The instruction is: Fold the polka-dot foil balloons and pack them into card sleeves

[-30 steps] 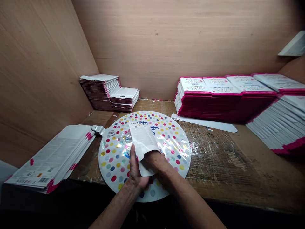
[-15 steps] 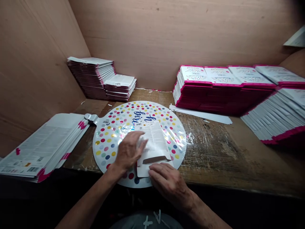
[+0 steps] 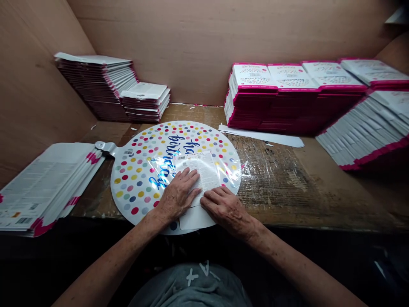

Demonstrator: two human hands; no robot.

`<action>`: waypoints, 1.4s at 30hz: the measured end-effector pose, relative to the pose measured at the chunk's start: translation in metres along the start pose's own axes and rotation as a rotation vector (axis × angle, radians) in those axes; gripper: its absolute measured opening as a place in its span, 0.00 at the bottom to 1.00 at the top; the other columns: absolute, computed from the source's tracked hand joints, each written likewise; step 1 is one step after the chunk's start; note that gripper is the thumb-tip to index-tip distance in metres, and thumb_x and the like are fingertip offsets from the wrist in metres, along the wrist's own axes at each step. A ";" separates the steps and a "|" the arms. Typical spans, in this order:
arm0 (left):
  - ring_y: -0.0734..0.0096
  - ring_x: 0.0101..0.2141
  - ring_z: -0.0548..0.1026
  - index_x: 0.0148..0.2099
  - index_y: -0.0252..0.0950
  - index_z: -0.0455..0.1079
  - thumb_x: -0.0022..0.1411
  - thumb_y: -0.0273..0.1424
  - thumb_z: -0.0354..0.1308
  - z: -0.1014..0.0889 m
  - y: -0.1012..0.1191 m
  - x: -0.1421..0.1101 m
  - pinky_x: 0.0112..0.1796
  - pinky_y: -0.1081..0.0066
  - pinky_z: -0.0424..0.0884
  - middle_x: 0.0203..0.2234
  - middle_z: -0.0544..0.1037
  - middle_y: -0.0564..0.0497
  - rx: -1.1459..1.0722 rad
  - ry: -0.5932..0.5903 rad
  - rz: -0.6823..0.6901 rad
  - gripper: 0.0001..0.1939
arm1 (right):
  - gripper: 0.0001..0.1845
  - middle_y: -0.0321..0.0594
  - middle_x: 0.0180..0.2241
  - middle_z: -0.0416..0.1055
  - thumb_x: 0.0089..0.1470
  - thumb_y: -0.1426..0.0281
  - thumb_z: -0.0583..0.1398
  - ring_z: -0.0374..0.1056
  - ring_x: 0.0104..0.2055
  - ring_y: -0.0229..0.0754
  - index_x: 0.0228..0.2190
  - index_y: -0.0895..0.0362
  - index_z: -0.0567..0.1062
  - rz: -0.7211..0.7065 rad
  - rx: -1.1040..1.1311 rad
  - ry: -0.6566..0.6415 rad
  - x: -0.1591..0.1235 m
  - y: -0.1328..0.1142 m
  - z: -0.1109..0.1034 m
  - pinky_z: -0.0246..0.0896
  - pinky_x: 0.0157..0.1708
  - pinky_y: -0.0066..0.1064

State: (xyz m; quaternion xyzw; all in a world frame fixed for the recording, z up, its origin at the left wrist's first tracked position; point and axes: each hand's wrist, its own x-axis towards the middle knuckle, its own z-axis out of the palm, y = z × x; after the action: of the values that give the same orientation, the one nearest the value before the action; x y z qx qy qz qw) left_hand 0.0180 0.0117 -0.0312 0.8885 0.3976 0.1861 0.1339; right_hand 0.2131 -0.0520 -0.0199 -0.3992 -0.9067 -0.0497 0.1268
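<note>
A white printed card envelope [image 3: 207,170] with a barcode lies on a round foil balloon [image 3: 137,170] covered in coloured dots and blue lettering. Its plain flap [image 3: 191,219] points towards me. My left hand [image 3: 180,194] lies over the envelope's left side, fingers stretched out and thumb apart. At the envelope's lower right edge, my right hand [image 3: 228,211] has its fingers bent and close together, gripping near the mouth. The hands partly cover the envelope, and its inside is hidden.
Printed envelopes [image 3: 44,183] lie at the left beside a metal clip [image 3: 105,147] at the balloon's neck. Stacked packs stand at the back left [image 3: 92,85] and back right [image 3: 255,102], with more at far right [image 3: 367,132]. A white strip [image 3: 265,136] lies before them.
My left hand has come down flat on the envelope. My right hand has moved from the flap up to the envelope's mouth. The dark opening is now covered, and the camera view has shifted.
</note>
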 end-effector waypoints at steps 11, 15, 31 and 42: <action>0.54 0.63 0.61 0.62 0.29 0.63 0.68 0.36 0.47 -0.004 0.001 0.001 0.62 0.52 0.60 0.62 0.66 0.37 0.026 -0.033 0.031 0.25 | 0.09 0.46 0.34 0.72 0.65 0.69 0.54 0.65 0.35 0.45 0.37 0.61 0.72 -0.062 -0.012 -0.246 0.020 0.003 -0.021 0.59 0.38 0.37; 0.54 0.64 0.61 0.63 0.32 0.62 0.69 0.42 0.47 -0.002 0.002 0.004 0.62 0.51 0.58 0.62 0.66 0.38 0.000 -0.031 0.083 0.27 | 0.16 0.37 0.29 0.70 0.67 0.61 0.52 0.62 0.28 0.38 0.32 0.57 0.69 -0.022 0.257 -0.265 -0.041 0.011 -0.044 0.53 0.28 0.31; 0.50 0.60 0.67 0.45 0.35 0.74 0.56 0.45 0.65 -0.017 0.019 -0.054 0.55 0.54 0.70 0.54 0.74 0.37 -0.174 0.053 0.286 0.21 | 0.13 0.51 0.50 0.75 0.65 0.69 0.56 0.67 0.55 0.50 0.47 0.59 0.76 -0.001 0.024 0.319 -0.061 -0.012 0.007 0.66 0.50 0.42; 0.44 0.51 0.74 0.34 0.32 0.73 0.61 0.36 0.62 0.009 0.040 -0.022 0.46 0.51 0.74 0.50 0.76 0.33 0.166 0.226 -0.280 0.11 | 0.20 0.55 0.49 0.73 0.65 0.60 0.55 0.68 0.51 0.51 0.49 0.61 0.74 0.330 0.147 0.312 -0.038 -0.012 0.000 0.67 0.49 0.44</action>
State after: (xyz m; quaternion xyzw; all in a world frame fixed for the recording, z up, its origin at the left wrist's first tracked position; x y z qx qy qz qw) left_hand 0.0348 -0.0320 -0.0288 0.8061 0.5435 0.2307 0.0395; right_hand 0.2289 -0.0877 -0.0304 -0.5191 -0.7999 -0.0233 0.3003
